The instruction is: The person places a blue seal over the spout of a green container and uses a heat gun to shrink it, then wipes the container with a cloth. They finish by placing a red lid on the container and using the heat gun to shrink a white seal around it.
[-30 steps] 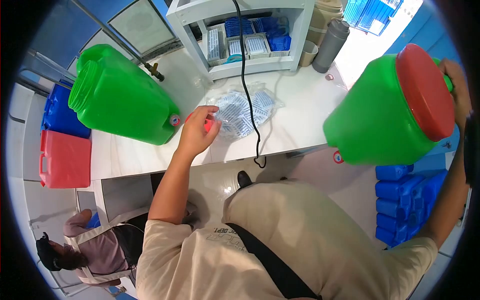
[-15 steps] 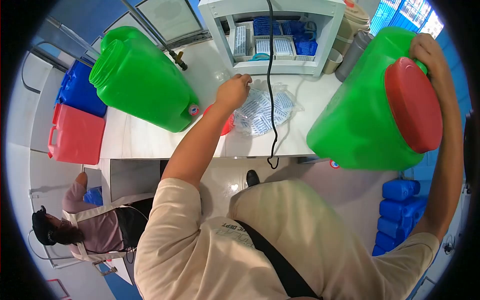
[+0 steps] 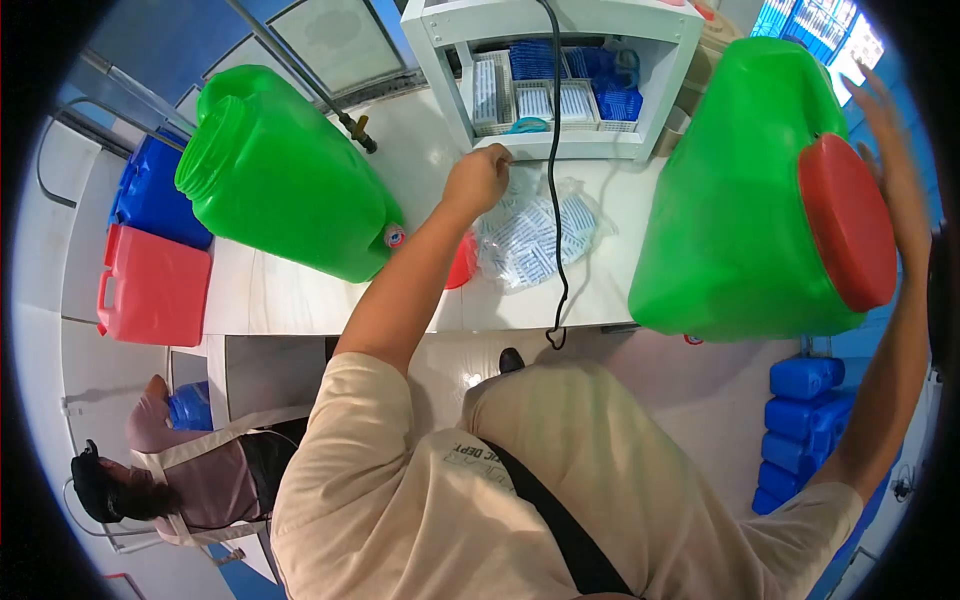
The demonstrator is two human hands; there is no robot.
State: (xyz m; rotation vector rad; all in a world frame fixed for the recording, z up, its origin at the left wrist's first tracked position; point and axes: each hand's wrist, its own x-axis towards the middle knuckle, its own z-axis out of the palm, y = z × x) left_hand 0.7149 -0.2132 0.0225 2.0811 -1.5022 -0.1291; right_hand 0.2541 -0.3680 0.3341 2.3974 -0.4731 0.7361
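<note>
My left hand is closed at the upper left edge of a clear plastic bag of white packets with blue print. Whether its fingers pinch the bag or something small is hidden. Partly behind my left forearm lies a red round lid. My right hand is raised with fingers spread, just off the upper right side of a large green jug. That jug has a wide red screw cap and stands at the right on the white counter.
An uncapped green jug leans at left, beside a blue jug and a red jug. A white shelf holds baskets of packets. A black cable hangs in front. Blue jugs are stacked lower right. Another person works at left.
My right hand has let go of the green jug's top and opened beside it. The capped jug now stands more upright. My left hand stays by the bag.
</note>
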